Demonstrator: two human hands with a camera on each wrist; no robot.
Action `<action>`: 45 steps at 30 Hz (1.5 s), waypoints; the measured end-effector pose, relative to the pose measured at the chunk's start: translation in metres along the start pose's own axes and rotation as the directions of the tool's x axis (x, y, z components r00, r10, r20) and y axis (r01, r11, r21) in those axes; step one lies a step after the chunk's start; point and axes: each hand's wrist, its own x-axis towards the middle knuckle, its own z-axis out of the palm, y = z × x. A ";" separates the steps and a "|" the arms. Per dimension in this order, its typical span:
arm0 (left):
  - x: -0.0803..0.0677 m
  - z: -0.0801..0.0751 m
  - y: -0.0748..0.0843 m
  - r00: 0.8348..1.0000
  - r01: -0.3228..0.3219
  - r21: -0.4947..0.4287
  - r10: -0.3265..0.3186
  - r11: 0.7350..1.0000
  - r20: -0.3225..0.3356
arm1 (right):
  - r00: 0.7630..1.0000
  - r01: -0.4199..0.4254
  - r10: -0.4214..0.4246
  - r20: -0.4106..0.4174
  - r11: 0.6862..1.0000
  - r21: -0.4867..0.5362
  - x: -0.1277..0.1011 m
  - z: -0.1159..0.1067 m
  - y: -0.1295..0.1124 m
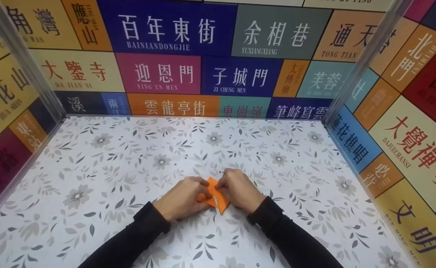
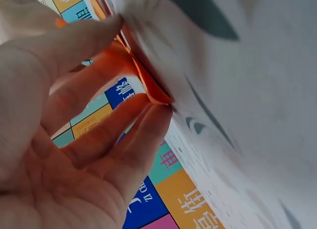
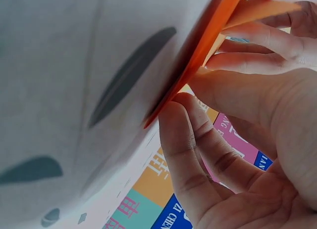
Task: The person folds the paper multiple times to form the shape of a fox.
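Note:
A small folded piece of orange paper [image 1: 216, 196] lies on the floral tabletop [image 1: 128, 156], near its front middle. My left hand [image 1: 197, 193] holds the paper's left side with curled fingers. My right hand [image 1: 225, 185] pinches its upper right edge. In the left wrist view the orange paper [image 2: 148, 83] sits against the table with the fingers [image 2: 114, 130] curled at its edge. The right wrist view shows the orange paper [image 3: 205, 46] as a thin edge on the table, fingertips [image 3: 233, 58] pressing on it. Much of the paper is hidden under both hands.
Walls covered in coloured sign panels [image 1: 203, 56] close in the table at the back, left and right. Clear upright posts [image 1: 28, 63] stand at the back corners. Black sleeves [image 1: 288, 238] reach in from the front edge.

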 end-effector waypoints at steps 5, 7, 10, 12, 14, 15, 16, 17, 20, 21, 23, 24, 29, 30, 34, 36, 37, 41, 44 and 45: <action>-0.001 -0.003 -0.004 0.999 0.014 -0.017 -0.013 1.000 0.032 | 1.000 0.005 -0.005 -0.007 1.000 0.005 0.000 0.000 0.000; -0.001 -0.004 -0.005 0.999 0.019 -0.018 -0.018 1.000 0.051 | 1.000 0.005 -0.005 -0.009 1.000 0.003 0.000 0.000 -0.001; -0.001 -0.005 -0.007 0.997 0.017 -0.019 -0.016 1.000 0.070 | 1.000 0.009 -0.009 -0.016 1.000 0.003 0.000 -0.001 -0.001; -0.002 -0.006 -0.009 0.997 0.007 -0.024 -0.005 1.000 0.071 | 1.000 0.012 -0.012 -0.021 1.000 -0.006 0.000 -0.001 -0.002; -0.002 -0.006 -0.010 0.998 -0.002 -0.033 0.004 0.999 0.069 | 1.000 0.018 -0.018 -0.026 1.000 -0.013 0.001 -0.002 -0.002; -0.002 -0.006 -0.011 0.998 -0.004 -0.036 0.007 0.999 0.068 | 0.999 0.018 -0.019 -0.026 1.000 -0.017 0.001 -0.002 -0.002; -0.002 -0.006 -0.012 0.998 -0.007 -0.040 0.009 0.999 0.066 | 1.000 0.016 -0.016 -0.024 1.000 -0.023 0.001 -0.003 -0.003; -0.002 -0.007 -0.012 0.998 0.002 -0.043 0.001 0.999 0.067 | 1.000 0.013 -0.013 -0.024 1.000 -0.023 0.001 -0.003 -0.003; -0.002 -0.007 -0.011 0.998 0.029 -0.042 -0.026 0.999 0.063 | 1.000 0.008 -0.008 -0.018 1.000 -0.015 0.001 -0.003 -0.003; -0.001 -0.007 -0.011 0.998 0.037 -0.039 -0.035 0.999 0.062 | 1.000 0.007 -0.007 -0.015 1.000 -0.011 0.002 -0.003 -0.003; -0.001 -0.006 -0.009 0.997 0.053 -0.027 -0.051 0.998 0.057 | 1.000 0.010 -0.010 -0.013 1.000 -0.008 0.002 -0.003 -0.003; -0.001 -0.006 -0.009 0.997 0.054 -0.018 -0.053 0.998 0.051 | 1.000 0.013 -0.013 -0.012 1.000 -0.008 0.002 -0.003 -0.003; -0.001 -0.005 -0.006 0.997 0.069 0.015 -0.069 0.998 0.042 | 1.000 0.015 -0.015 -0.008 1.000 -0.022 0.002 -0.002 -0.003; -0.001 -0.004 -0.006 0.996 0.070 0.019 -0.071 0.997 0.044 | 1.000 0.014 -0.014 -0.008 1.000 -0.025 0.002 -0.002 -0.003; -0.001 -0.003 -0.005 0.996 0.070 0.037 -0.072 0.997 0.059 | 1.000 0.006 -0.006 -0.008 1.000 -0.020 0.001 -0.002 -0.003; -0.001 -0.002 -0.005 0.996 0.066 0.045 -0.069 0.997 0.064 | 1.000 0.001 -0.001 -0.004 1.000 -0.012 0.001 -0.002 -0.002; -0.001 -0.002 -0.005 0.995 0.065 0.049 -0.068 0.997 0.067 | 1.000 -0.001 0.001 -0.002 1.000 -0.009 0.001 -0.002 -0.002; -0.002 -0.001 -0.005 0.996 0.067 0.041 -0.069 0.997 0.064 | 1.000 -0.002 0.002 0.001 1.000 -0.007 0.001 -0.002 -0.001; -0.002 0.000 -0.005 0.995 0.079 0.023 -0.080 0.997 0.058 | 1.000 -0.001 0.001 -0.005 1.000 -0.015 0.001 -0.002 0.000; -0.002 0.000 -0.005 0.995 0.081 0.020 -0.082 0.997 0.057 | 1.000 -0.002 0.002 -0.007 1.000 -0.018 0.000 -0.001 0.000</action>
